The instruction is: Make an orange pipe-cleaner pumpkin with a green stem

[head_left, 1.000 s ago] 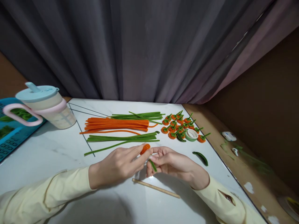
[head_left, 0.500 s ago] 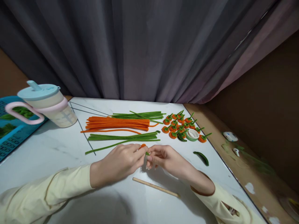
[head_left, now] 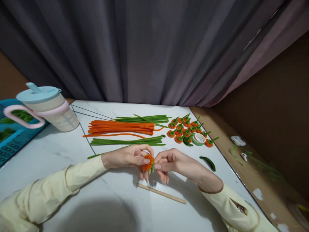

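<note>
My left hand pinches a small ribbed orange pumpkin between thumb and fingers, over the near middle of the table. A green piece sits on the pumpkin's right side. Close against that green piece, the thumb and index finger of my right hand are pressed together on it. Below both hands a thin wooden stick lies on the tabletop. Beyond them lie a bundle of orange fuzzy stems and a bundle of green stems.
Several finished orange pumpkins with green stalks stand at the back right, beside a tape roll. A curled green piece lies nearer. A lidded cup and blue basket are at left. Earbuds case lies right.
My left hand has turned, so its palm side and the orange pumpkin now show. The right hand keeps close to the green piece, its lower fingers more spread.
</note>
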Demonstrator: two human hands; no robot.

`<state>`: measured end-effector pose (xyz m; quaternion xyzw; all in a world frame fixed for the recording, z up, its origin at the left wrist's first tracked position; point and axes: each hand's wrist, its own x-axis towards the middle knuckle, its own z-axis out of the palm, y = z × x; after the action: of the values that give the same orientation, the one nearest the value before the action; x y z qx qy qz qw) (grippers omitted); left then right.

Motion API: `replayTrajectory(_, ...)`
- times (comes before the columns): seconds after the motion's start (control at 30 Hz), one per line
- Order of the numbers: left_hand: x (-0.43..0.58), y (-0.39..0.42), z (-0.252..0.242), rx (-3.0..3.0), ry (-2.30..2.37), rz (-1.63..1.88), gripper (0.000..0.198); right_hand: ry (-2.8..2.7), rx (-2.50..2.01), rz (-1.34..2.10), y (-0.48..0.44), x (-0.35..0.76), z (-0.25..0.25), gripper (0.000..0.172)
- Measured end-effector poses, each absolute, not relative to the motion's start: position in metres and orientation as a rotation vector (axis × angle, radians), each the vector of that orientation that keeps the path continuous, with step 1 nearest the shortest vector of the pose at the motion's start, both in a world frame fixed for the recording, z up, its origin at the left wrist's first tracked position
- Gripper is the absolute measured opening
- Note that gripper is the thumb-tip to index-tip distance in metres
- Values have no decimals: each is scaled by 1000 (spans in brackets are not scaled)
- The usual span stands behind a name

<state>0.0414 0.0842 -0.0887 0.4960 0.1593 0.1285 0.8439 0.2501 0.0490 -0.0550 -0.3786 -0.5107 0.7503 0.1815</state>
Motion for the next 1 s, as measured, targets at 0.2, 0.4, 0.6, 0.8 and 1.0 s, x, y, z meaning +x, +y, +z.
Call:
replayTrajectory(0.2,46,82,-107,936,412,349,35,-1421,-1091,2119,53,251,-65,38)
replayTrajectory(0.4,47,82,-120,901,457,338,42,-1434,-1110,2098,56,251,-76,42)
replayTrajectory(0.6,48,82,-125,901,409,330,38,-1534,-1135,2070,54,248,-78,41)
replayTrajectory(0.8,49,82,-126,881,400,356,37,-1966,-1293,1646,45,244,-71,16)
replayTrajectory(1.0,51,80,-129,789,397,350,36,-2616,-1163,551,31,244,-70,17)
